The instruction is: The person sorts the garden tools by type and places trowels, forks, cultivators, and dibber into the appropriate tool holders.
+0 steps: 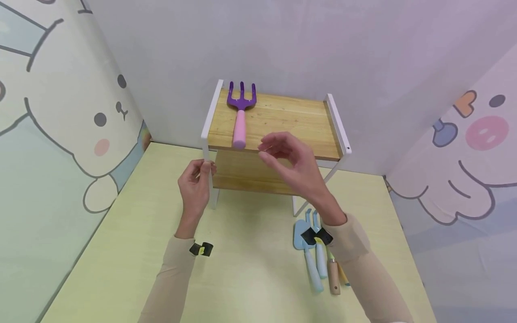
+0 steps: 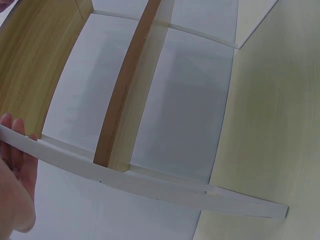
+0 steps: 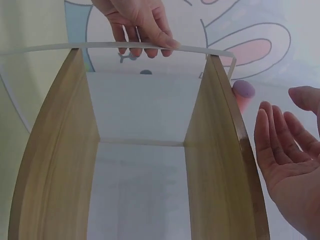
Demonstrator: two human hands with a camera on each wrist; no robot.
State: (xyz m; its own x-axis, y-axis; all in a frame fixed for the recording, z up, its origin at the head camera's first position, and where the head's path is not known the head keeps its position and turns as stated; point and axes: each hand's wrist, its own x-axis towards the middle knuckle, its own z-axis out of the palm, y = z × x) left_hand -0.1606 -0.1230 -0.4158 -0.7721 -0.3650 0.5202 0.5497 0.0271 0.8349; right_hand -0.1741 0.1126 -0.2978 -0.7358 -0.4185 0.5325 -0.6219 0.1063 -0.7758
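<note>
A small two-tier shelf with wooden boards and a white frame stands on a pale yellow surface. On its top board, at the left, lies a hand fork with purple tines pointing to the back and a pink handle toward the front edge. My left hand grips the white front left leg, thumb on one side and fingers behind it. Just in front of the top board, right of the fork's handle, my right hand hovers with fingers loosely bent and nothing held; the right wrist view shows its bare palm.
At the front right of the yellow surface lie a light blue trowel, a light blue hand fork and a wooden-handled tool, partly under my right sleeve. A wall stands behind the shelf; cartoon-printed walls flank both sides.
</note>
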